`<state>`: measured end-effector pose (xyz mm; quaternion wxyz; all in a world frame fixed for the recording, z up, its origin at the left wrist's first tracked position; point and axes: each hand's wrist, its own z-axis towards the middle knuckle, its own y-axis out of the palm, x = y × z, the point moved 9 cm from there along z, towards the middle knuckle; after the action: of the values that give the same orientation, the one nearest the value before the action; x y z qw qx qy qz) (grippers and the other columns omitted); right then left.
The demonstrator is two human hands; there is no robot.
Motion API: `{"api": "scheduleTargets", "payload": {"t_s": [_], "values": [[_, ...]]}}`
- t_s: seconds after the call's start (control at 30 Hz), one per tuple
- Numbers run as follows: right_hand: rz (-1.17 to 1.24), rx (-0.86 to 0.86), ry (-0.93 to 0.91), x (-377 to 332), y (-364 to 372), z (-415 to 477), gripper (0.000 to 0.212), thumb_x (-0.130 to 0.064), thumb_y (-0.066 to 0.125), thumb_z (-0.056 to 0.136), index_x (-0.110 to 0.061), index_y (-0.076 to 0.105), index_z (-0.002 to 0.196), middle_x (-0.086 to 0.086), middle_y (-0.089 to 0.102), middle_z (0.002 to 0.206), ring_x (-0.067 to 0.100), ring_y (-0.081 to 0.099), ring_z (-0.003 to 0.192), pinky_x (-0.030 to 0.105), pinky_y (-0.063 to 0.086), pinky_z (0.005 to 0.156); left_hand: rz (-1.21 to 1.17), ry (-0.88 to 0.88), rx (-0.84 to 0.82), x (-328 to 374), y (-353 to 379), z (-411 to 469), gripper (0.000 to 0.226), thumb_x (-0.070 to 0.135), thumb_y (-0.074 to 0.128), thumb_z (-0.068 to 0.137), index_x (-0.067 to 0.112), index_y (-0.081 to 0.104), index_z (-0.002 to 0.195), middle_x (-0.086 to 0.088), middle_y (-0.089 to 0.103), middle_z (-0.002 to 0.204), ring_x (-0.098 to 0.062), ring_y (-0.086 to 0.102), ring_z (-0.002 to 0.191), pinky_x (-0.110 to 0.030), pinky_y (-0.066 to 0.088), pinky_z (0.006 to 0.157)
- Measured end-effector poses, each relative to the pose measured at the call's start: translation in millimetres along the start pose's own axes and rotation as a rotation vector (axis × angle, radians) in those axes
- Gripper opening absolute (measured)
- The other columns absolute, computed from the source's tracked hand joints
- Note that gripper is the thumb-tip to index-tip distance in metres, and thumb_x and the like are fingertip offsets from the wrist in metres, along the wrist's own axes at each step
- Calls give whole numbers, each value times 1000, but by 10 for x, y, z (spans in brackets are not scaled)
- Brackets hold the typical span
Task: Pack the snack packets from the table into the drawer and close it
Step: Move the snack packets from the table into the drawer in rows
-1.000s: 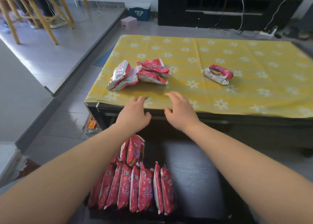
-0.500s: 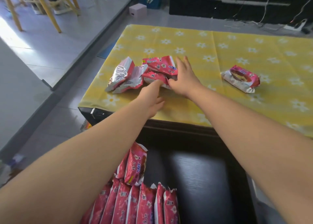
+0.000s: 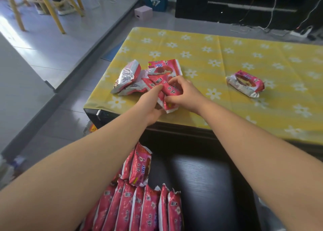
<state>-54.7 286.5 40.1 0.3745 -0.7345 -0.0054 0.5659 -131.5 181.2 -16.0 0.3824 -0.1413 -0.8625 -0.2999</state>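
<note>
A pile of red and silver snack packets (image 3: 138, 77) lies near the front left corner of the yellow flowered tablecloth (image 3: 209, 59). My left hand (image 3: 152, 105) and my right hand (image 3: 183, 94) both grip one red packet (image 3: 168, 92) at the pile's near edge, tilted up off the cloth. A lone packet (image 3: 245, 83) rests further right on the table. Below the table's front edge the dark open drawer (image 3: 206, 183) holds a row of several red packets (image 3: 139, 206) standing on edge at its left side.
Wooden chair legs (image 3: 50, 9) stand on the grey floor at the far left. A black TV cabinet (image 3: 244, 5) with cables runs along the back. A small pink box (image 3: 143, 11) and a blue box (image 3: 156, 1) sit on the floor behind the table.
Both hands moved from the table's front edge to the packet pile and closed on one red packet, pulling it toward the near edge. The camera has leaned closer.
</note>
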Motion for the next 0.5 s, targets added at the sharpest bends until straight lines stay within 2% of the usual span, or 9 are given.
{"api": "scheduleTargets", "payload": {"t_s": [0.07,0.17,0.2,0.23,0.33,0.37,0.43,0.47,0.5], "values": [[130,0,-1,-14,37,-157,52,-18,81,88,-22,53,132,9,52,139,22,62,121,37,59,97,30,29,14,-5,-68,-138,31,35,67,101,14,69,125,-8,83,97,-25,81,85,-48,67,78],[373,28,63,33,56,-368,44,-20,67,99,-23,50,140,4,59,134,19,64,113,28,60,83,77,44,0,-48,-130,-310,39,43,57,106,15,67,131,-7,82,109,-28,79,99,-53,60,99],[440,38,95,51,55,-447,41,-22,62,102,-25,51,142,3,60,131,19,64,108,26,58,75,76,37,-2,-74,-155,-384,39,44,54,107,15,68,129,-7,82,109,-28,79,100,-53,58,101],[481,52,118,57,37,-541,39,-24,57,103,-30,53,141,2,61,129,19,64,106,27,56,74,72,25,2,-96,-179,-483,38,44,52,108,16,69,127,-6,83,107,-28,80,99,-53,58,102],[552,56,141,73,34,-764,31,-32,46,104,-43,57,131,2,65,136,25,62,124,39,49,97,59,-2,5,-158,-238,-743,37,44,51,108,17,69,124,-6,83,107,-27,80,99,-50,60,98],[559,42,146,68,65,-847,32,-32,43,107,-44,55,133,2,65,139,27,61,129,38,50,99,59,-3,-7,-179,-250,-816,36,44,50,109,17,69,124,-7,82,108,-27,80,100,-49,61,97],[510,-12,123,10,169,-1005,39,-32,35,111,-45,44,147,1,59,148,22,59,132,26,52,94,60,3,-29,-224,-269,-935,38,43,47,110,15,69,125,-8,82,108,-29,79,100,-51,60,97],[474,-48,95,-28,249,-1071,44,-34,33,112,-46,36,154,0,53,153,20,56,135,24,51,98,67,7,-44,-243,-272,-983,40,42,45,111,13,68,126,-10,82,109,-31,79,100,-54,60,96],[426,-70,65,-51,325,-1152,47,-38,32,112,-47,29,157,-1,46,159,19,50,141,29,47,110,80,8,-58,-270,-276,-1044,42,40,43,111,11,67,129,-12,81,111,-33,79,100,-56,61,93]]}}
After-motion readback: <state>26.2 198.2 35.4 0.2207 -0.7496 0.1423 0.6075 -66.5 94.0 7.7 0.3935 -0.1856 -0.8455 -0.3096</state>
